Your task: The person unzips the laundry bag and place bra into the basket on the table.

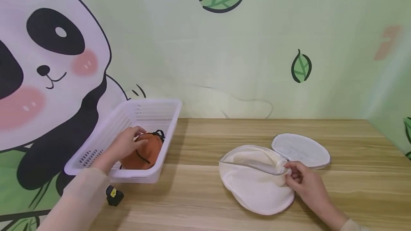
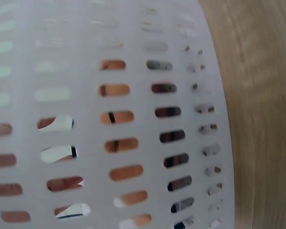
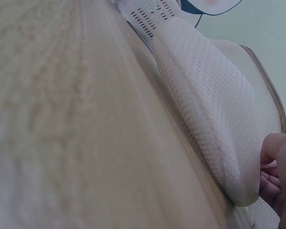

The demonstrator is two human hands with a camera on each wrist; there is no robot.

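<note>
My left hand [image 1: 128, 141] reaches into a white plastic basket [image 1: 149, 178], its thumb and fingers spread over an orange cloth item [image 1: 151, 154] with black cords. Through the basket's slots, the left wrist view gives only glimpses of orange and black. On the table to the right, a cream mesh laundry bag [image 1: 257, 191] lies with its zipped mouth partly open. My right hand [image 1: 305, 183] pinches the bag's rim at its right end. In the right wrist view the mesh side [image 3: 205, 100] stands up beside the fingers.
Behind the bag lies a flat white oval piece [image 1: 300, 150] with a grey edge. A small black object with a yellow patch [image 1: 113, 196] sits by the basket's front. A printed panda backdrop [image 1: 205, 63] rises behind the wooden table [image 1: 192, 202].
</note>
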